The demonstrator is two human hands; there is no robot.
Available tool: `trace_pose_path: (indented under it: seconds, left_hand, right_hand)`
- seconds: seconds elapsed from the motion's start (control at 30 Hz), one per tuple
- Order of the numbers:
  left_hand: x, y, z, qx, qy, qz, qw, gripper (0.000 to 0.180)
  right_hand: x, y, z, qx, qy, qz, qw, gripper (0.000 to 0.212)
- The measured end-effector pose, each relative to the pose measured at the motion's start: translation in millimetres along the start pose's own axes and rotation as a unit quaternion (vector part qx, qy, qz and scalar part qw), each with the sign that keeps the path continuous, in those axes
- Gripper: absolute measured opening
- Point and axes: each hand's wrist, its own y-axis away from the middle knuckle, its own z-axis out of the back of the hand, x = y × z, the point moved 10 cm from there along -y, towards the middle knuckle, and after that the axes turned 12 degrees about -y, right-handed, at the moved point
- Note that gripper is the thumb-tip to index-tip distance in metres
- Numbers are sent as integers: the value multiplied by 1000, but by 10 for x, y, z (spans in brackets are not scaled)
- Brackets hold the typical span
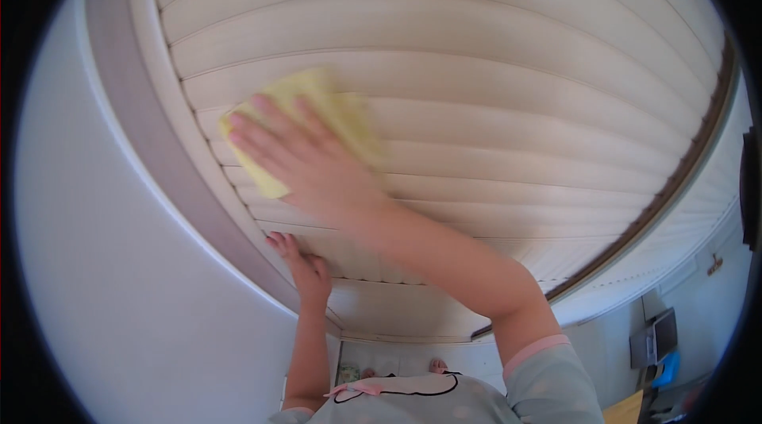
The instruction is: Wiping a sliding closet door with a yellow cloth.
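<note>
A cream slatted door panel [492,82] fills most of the view, its horizontal slats set in a frame. My right hand [305,150], a little blurred, lies flat with fingers spread over a yellow cloth [337,110], pressing it against the slats near the panel's left side. The cloth's edges stick out past my fingers on both sides. Lower down, my left hand [300,265] rests against the left frame edge of the panel, fingers stretched out and holding nothing.
A white wall [135,265] curves along the left. The panel's right side ends in a dark brown edge [627,241]. At the lower right stand a dark laptop-like object [663,337], a blue item [667,370] and a wooden surface [625,408]. White floor [389,360] lies by my feet.
</note>
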Motion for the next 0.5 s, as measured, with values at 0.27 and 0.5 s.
trace_pose_path:
  seconds: [0.27, 0.5]
  left_hand:
    - [-208, -34, -5, 17, 23, 7, 1000, 72]
    - [-144, 5, 53, 58, 9, 29, 998, 74]
  right_hand:
    - [-1931, 2807, 1224, -230, 103, -394, 884, 95]
    - [-1374, 1225, 638, -94, -80, -334, 935, 115]
